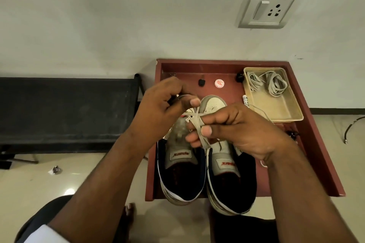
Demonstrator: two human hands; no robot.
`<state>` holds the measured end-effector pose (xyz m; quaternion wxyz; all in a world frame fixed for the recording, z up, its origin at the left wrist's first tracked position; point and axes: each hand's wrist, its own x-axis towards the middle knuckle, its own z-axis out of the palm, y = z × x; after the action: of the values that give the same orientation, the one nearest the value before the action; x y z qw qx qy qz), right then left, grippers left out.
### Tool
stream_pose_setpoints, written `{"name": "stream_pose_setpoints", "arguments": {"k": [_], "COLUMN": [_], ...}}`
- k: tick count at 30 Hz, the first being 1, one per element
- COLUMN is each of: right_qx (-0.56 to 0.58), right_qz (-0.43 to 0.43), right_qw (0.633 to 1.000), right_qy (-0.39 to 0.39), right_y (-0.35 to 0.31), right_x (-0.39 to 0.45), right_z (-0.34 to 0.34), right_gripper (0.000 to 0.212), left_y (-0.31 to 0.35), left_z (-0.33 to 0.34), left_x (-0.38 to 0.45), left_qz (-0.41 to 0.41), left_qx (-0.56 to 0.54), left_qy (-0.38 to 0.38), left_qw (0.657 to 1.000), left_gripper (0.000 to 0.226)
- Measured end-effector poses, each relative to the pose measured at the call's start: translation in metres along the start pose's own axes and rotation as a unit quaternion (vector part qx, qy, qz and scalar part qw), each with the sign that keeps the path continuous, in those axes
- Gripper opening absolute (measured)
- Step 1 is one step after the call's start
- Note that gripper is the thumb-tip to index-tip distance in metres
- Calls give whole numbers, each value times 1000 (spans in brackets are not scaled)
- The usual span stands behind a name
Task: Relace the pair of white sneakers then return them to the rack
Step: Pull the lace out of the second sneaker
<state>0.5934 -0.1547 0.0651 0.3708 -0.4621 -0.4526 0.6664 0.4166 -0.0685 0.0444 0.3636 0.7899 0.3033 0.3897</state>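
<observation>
i'm looking down on a red-brown table [308,124] with the pair of white sneakers [217,156] standing side by side at its near edge, heels toward me and hanging a little past that edge, toes pointing at the wall. both hands are up over the toe halves of the shoes, working a white lace [198,124].

my left hand [164,104] has its fingers curled, thumb and forefinger pinching one run of the lace over the left shoe. my right hand [235,130] is curled too, thumb pressed against the fingers with the lace clamped between them and wrapped across a finger; the strands cross between the two hands. i can't tell which eyelets the lace passes through, the hands cover them.

i judge this to be the lacing or tying step on one shoe, likely the right one, with the rack return not yet begun. no rack is in sight.

a cream tray [284,110] at the far right corner holds more coiled laces [266,84], so the second shoe may yet need its own.

next i'd want even tension on both strands, then a clean pull to seat the crossing without slipping the pinch.
</observation>
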Motion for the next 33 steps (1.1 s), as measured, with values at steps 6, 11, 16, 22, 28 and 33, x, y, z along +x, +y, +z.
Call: {"name": "stream_pose_setpoints", "arguments": {"k": [6, 11, 16, 22, 28, 33], "right_qx": [248, 43, -337, -121, 281, -74], "right_qz": [-181, -204, -18, 19, -229, -211], "right_qw": [952, 939, 927, 992, 932, 921], "right_qy": [-1, 274, 165, -9, -21, 320], "right_y": [-5, -2, 10, -4, -10, -3], "right_x": [1, 3, 0, 0, 2, 1], "right_z": [2, -10, -21, -1, 6, -12], "right_gripper": [26, 21, 14, 20, 24, 17], "left_y": [3, -6, -7, 4, 1, 3], "left_z": [9, 5, -15, -6, 0, -4], "left_x": [-4, -5, 0, 2, -2, -2], "left_qz": [-44, -73, -81, -46, -86, -100], "left_qx": [-78, -8, -8, -117, -141, -80], "left_qy": [-143, -283, -150, -8, -111, -169], "left_qw": [986, 956, 985, 992, 980, 977], "left_gripper": [24, 28, 27, 12, 32, 16]}}
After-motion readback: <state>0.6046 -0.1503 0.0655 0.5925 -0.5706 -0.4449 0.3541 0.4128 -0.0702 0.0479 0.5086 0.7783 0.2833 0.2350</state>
